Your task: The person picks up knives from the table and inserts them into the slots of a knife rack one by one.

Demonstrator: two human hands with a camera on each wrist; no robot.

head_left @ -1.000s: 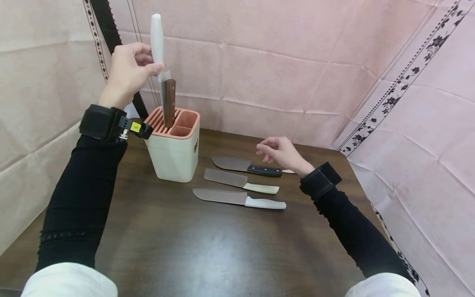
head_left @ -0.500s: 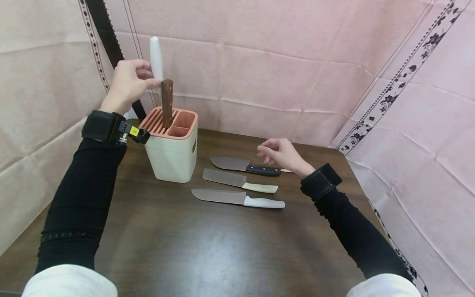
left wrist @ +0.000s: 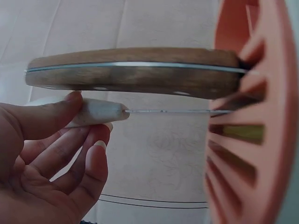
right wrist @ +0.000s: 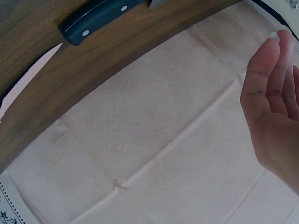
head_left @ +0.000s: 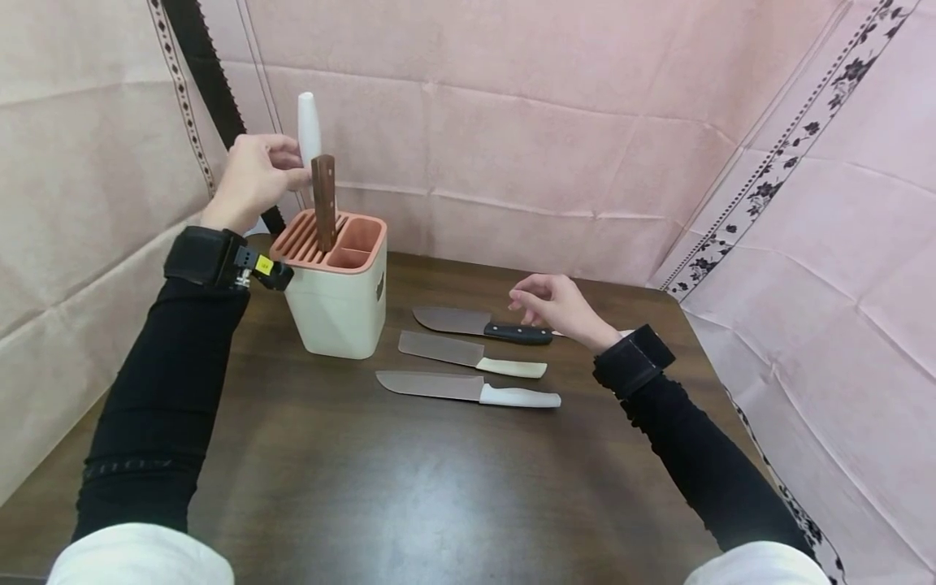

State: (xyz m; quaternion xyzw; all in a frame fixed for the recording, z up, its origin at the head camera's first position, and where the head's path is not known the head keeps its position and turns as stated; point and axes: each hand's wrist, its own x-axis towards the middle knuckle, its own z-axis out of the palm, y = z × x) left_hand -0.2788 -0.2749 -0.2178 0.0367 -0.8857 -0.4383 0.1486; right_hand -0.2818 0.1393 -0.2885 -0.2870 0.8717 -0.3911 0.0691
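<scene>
My left hand (head_left: pixel 256 175) pinches the white handle of a knife (head_left: pixel 309 126) between thumb and fingers. That knife stands upright, and in the left wrist view its thin blade runs down into a slot of the knife holder (head_left: pixel 336 317). Right beside it, a brown wooden-handled knife (left wrist: pixel 135 77) stands in the same holder. My right hand (head_left: pixel 563 309) hovers over the table's far side with loosely bent fingers, holding nothing. Nearest to it is a black-handled knife (head_left: pixel 519 333). A serrated blade (right wrist: pixel 30 77) lies beyond that handle, mostly hidden by my wrist in the head view.
A cream-handled cleaver-shaped knife (head_left: pixel 512 368) and a white-handled knife (head_left: pixel 519 396) lie in front of the black-handled one, blades pointing left. The holder has slots and two square compartments (head_left: pixel 360 236). Pink cloth (head_left: pixel 512 162) hangs behind the brown table (head_left: pixel 409 487).
My left hand has moved down with the white-handled knife, and its blade has sunk into the holder's slot. The right hand has stayed almost still.
</scene>
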